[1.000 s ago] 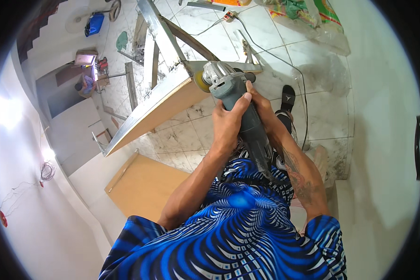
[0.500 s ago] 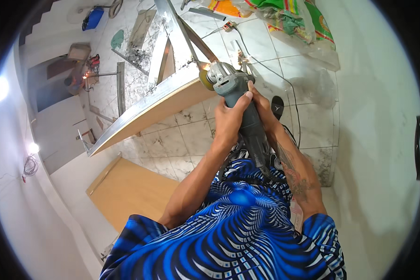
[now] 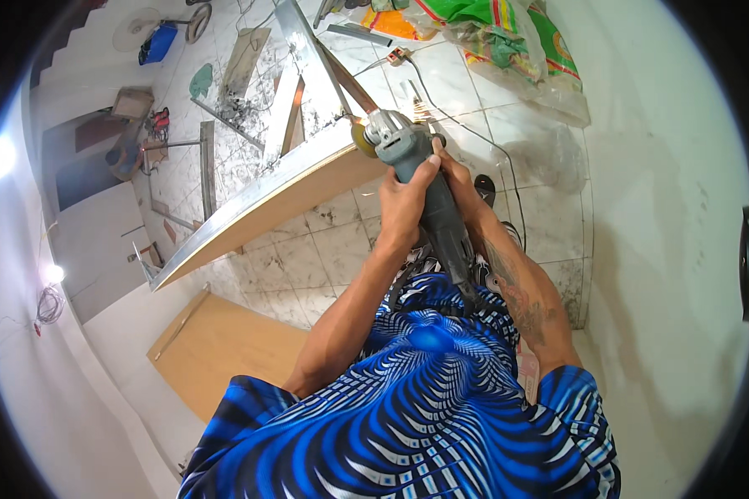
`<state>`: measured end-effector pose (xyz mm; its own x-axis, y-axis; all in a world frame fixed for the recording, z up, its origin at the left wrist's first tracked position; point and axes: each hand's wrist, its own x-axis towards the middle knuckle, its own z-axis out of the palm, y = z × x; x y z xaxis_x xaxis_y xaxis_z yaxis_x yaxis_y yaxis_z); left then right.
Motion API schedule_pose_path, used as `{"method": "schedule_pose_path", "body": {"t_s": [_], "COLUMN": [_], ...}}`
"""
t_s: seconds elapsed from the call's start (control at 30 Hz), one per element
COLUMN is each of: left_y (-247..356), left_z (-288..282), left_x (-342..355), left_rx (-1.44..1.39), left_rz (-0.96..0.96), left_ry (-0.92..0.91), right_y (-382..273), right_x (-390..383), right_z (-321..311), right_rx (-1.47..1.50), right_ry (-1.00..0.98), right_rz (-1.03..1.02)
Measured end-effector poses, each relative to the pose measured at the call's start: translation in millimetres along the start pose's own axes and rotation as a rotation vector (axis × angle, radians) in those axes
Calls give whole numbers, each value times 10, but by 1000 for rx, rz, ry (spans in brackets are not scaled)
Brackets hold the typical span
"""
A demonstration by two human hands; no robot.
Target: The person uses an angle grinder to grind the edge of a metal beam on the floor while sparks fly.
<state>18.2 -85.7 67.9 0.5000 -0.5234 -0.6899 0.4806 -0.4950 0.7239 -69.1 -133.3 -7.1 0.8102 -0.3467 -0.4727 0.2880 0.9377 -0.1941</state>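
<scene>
Both my hands are wrapped round a dark grey angle grinder (image 3: 443, 218). My left hand (image 3: 403, 204) grips the body from the left, thumb along the top. On the other side, my right hand (image 3: 458, 173) closes round it near the head; some of its fingers are hidden. The yellowish disc (image 3: 361, 140) meets the corner of a panel frame, where a silvery metal edge (image 3: 250, 190) runs along a tan wooden board (image 3: 275, 205). Small sparks (image 3: 421, 110) show just beyond the grinder head. Metal bars (image 3: 318, 58) rise from that same corner.
A black cord (image 3: 483, 129) crosses the tiles to a small socket block (image 3: 398, 56). Colourful sacks (image 3: 508, 37) lie at the far right. A tan board (image 3: 225, 345) rests at the lower left, and loose metal lengths (image 3: 208, 170) lie beyond the panel. A white wall stands right.
The orange glow at the disc has faded, and more sparks show past the grinder head. A bright spot at the far left has gone out. The view has shifted slightly; my grip is unchanged.
</scene>
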Motion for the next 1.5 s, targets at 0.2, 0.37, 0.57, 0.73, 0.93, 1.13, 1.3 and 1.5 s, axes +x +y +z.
{"method": "schedule_pose_path", "body": {"t_s": [0.2, 0.37, 0.57, 0.73, 0.93, 1.13, 1.3, 1.5], "left_y": [-27, -7, -59, -12, -101, -5, 31, 44], "left_z": [-18, -24, -4, -23, -44, -39, -15, -44], "left_x": [-60, 11, -53, -25, 8, 86, -8, 28], "left_rx": [-34, -5, -18, 3, -39, -18, -38, -25], "left_rz": [35, -6, 38, 15, 36, 47, 49, 21], "left_ry": [-8, -33, 41, 4, 16, -10, 37, -9], "right_y": [-20, -11, 17, 49, 82, 13, -36, -23], "right_x": [-85, 8, -63, 11, 27, 108, 26, 100], "right_z": [171, -6, 152, -14, -3, -50, 122, -6], "right_rx": [96, 50, 60, 19, -10, 50, 3, -13], "right_ry": [25, -15, 79, 30, 70, -52, -36, -47], "right_rz": [40, 67, 27, -3, 15, 33, 5, 29]}}
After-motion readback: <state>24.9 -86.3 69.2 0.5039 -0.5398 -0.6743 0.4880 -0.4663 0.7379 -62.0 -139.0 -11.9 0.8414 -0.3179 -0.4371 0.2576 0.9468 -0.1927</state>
